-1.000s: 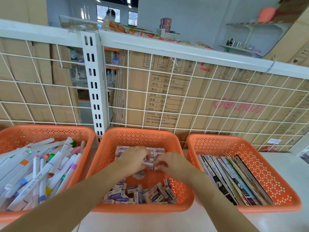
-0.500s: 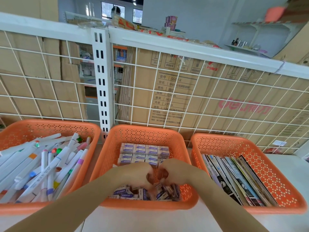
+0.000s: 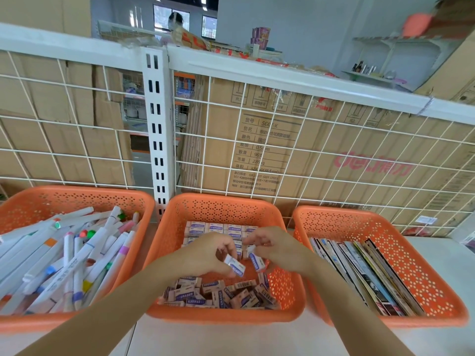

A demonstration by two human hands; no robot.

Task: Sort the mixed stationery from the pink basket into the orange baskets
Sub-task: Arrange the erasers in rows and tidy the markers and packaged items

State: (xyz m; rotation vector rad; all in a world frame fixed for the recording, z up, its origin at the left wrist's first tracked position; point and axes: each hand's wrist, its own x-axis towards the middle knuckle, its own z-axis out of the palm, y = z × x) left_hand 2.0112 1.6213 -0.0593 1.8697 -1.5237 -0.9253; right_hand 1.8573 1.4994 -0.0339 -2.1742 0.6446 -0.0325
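Observation:
Three orange baskets stand in a row on a white shelf. The middle orange basket (image 3: 221,206) holds boxed erasers: neat rows (image 3: 218,229) at its back, a loose pile (image 3: 218,294) at its front. My left hand (image 3: 205,255) hovers over the middle of it, shut on one eraser box (image 3: 235,267). My right hand (image 3: 277,249) is beside it, pinching another eraser box (image 3: 255,260). The left basket (image 3: 77,199) is full of marker pens (image 3: 74,255). The right basket (image 3: 359,222) holds thin booklets (image 3: 359,273) on edge. No pink basket is in view.
A white wire grid panel (image 3: 282,140) with an upright post (image 3: 156,129) rises right behind the baskets. Cardboard cartons (image 3: 264,150) are stacked behind the grid. Bare white shelf surface (image 3: 231,340) lies in front of the baskets and at the far right.
Both hands moved from the back rows to the loose pile at the front, then lifted, each now holding an eraser box. The camera has tilted slightly.

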